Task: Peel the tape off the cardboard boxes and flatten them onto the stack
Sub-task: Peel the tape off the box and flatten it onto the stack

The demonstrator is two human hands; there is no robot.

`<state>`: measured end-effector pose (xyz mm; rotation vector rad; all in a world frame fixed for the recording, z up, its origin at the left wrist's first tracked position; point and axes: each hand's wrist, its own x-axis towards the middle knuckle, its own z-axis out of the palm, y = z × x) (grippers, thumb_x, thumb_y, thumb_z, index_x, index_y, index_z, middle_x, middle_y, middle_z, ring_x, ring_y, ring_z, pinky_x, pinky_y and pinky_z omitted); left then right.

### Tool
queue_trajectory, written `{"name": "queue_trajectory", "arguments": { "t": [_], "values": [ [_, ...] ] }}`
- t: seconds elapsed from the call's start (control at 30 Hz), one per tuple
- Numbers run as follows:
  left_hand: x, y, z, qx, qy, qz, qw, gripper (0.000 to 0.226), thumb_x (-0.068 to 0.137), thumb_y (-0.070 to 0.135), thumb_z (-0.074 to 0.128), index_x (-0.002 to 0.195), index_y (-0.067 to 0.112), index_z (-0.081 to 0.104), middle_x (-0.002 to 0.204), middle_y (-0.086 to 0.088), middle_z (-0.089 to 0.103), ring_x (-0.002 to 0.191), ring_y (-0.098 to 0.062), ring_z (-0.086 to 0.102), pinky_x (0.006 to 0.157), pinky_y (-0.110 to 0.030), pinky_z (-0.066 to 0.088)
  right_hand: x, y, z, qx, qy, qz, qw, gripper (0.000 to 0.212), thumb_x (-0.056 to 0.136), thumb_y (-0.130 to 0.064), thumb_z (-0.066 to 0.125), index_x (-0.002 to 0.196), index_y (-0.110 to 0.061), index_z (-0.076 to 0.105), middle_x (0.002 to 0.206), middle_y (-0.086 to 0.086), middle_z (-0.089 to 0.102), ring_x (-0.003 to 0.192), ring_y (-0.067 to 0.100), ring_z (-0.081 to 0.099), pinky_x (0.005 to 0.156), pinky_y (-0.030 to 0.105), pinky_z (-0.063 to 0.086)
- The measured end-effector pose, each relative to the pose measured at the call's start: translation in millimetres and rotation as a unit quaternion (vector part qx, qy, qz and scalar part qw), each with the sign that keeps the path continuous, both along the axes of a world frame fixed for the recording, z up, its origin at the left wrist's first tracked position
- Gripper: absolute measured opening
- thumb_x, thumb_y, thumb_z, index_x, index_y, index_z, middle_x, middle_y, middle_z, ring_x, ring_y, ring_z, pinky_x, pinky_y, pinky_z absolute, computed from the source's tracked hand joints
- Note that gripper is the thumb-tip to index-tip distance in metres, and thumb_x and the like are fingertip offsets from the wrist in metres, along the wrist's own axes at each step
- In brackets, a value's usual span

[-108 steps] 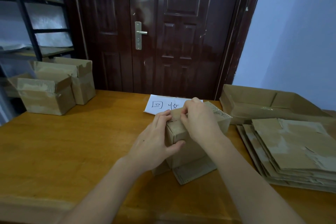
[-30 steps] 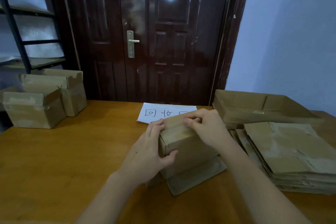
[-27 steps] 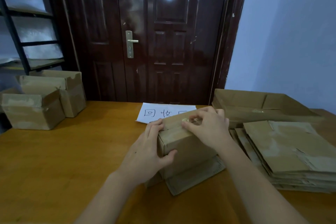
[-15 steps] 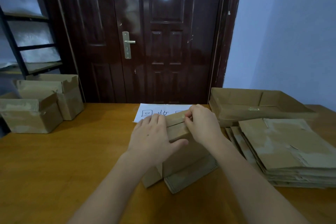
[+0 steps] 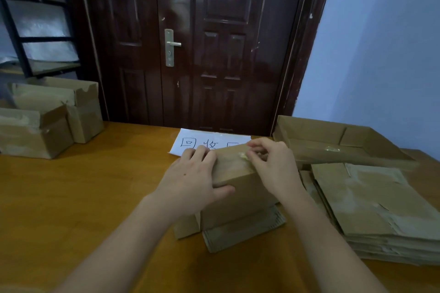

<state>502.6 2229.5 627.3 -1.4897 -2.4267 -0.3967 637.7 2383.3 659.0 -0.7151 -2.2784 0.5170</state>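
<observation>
A small brown cardboard box (image 5: 238, 202) stands on the wooden table (image 5: 83, 192) in front of me, its bottom flaps splayed out on the table. My left hand (image 5: 190, 181) grips its left top corner, thumb on the near face. My right hand (image 5: 273, 164) pinches a crumpled bit of clear tape (image 5: 242, 155) on the box's top. To the right lies the stack of flattened boxes (image 5: 371, 207).
A shallow open cardboard tray (image 5: 333, 143) sits behind the stack. Two taped boxes (image 5: 47, 116) stand at the table's far left. A white sheet with handwriting (image 5: 202, 141) lies behind the held box. A dark door and a metal shelf are beyond.
My right hand's fingers have worked along the box top and lifted a curl of tape. My left hand slid higher on the corner. The camera view drifted slightly.
</observation>
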Motion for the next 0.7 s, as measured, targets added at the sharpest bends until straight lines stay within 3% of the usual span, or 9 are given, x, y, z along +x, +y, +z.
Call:
{"name": "queue_trajectory", "arguments": {
  "t": [0.07,0.13,0.23,0.33,0.43,0.53,0.7],
  "values": [
    [0.4,-0.4,-0.8,0.009,-0.008,-0.004,1.0,0.08,0.077,0.088,0.036,0.136,0.035,0.039,0.136,0.012,0.041,0.121,-0.012,0.036,0.099,-0.031,0.043,0.0,3.0,-1.8,0.019,-0.047,-0.026,0.998,0.03,0.094,-0.043,0.066,0.119,-0.027,0.072,0.12,-0.009,0.062,0.116,0.012,0.047,0.1,0.031,0.044],
    [0.9,-0.7,-1.4,0.016,-0.006,-0.005,1.0,0.081,0.074,0.089,0.032,0.134,0.035,0.04,0.135,0.012,0.042,0.121,-0.012,0.037,0.1,-0.031,0.043,-0.5,3.8,-1.8,0.027,-0.075,-0.031,0.996,0.03,0.094,-0.048,0.065,0.113,-0.027,0.077,0.122,-0.011,0.062,0.118,0.013,0.041,0.102,0.033,0.039],
    [0.2,-0.8,-1.6,0.02,-0.005,-0.009,1.0,0.08,0.076,0.089,0.034,0.134,0.034,0.04,0.135,0.012,0.042,0.12,-0.011,0.037,0.101,-0.032,0.043,-2.9,5.2,-1.8,0.034,-0.084,-0.034,0.995,0.024,0.096,-0.043,0.064,0.105,-0.027,0.079,0.117,-0.012,0.065,0.114,0.013,0.048,0.1,0.037,0.045],
    [-1.7,-0.6,-2.1,0.019,-0.011,-0.015,1.0,0.076,0.08,0.087,0.042,0.135,0.035,0.039,0.137,0.012,0.041,0.122,-0.011,0.036,0.101,-0.032,0.043,-4.0,8.8,2.8,0.053,-0.075,-0.061,0.994,0.018,0.098,-0.033,0.063,0.1,-0.021,0.077,0.103,-0.007,0.066,0.097,0.013,0.058,0.09,0.037,0.053],
    [-3.1,-1.3,-1.9,0.015,-0.016,-0.018,1.0,0.076,0.081,0.087,0.045,0.137,0.036,0.037,0.139,0.013,0.04,0.124,-0.012,0.035,0.103,-0.033,0.044,-1.0,14.1,6.0,0.127,-0.082,-0.074,0.986,0.017,0.1,-0.024,0.06,0.101,-0.014,0.075,0.107,-0.003,0.066,0.092,0.017,0.062,0.082,0.035,0.052],
    [-3.8,-2.6,-2.4,0.017,-0.014,-0.021,1.0,0.078,0.08,0.088,0.043,0.138,0.036,0.036,0.14,0.013,0.039,0.126,-0.012,0.035,0.105,-0.034,0.043,0.4,11.5,4.2,0.158,-0.08,-0.02,0.984,0.017,0.099,-0.02,0.06,0.104,-0.014,0.075,0.109,-0.004,0.067,0.094,0.017,0.063,0.084,0.035,0.052],
    [-3.3,-3.0,-3.6,0.02,-0.015,-0.02,0.999,0.082,0.077,0.089,0.039,0.139,0.035,0.038,0.142,0.013,0.039,0.127,-0.012,0.035,0.104,-0.032,0.041,0.4,13.2,-0.9,0.07,-0.134,0.035,0.988,0.041,0.104,-0.045,0.045,0.127,-0.023,0.071,0.132,-0.01,0.065,0.12,0.016,0.051,0.103,0.035,0.042]
  ]
}}
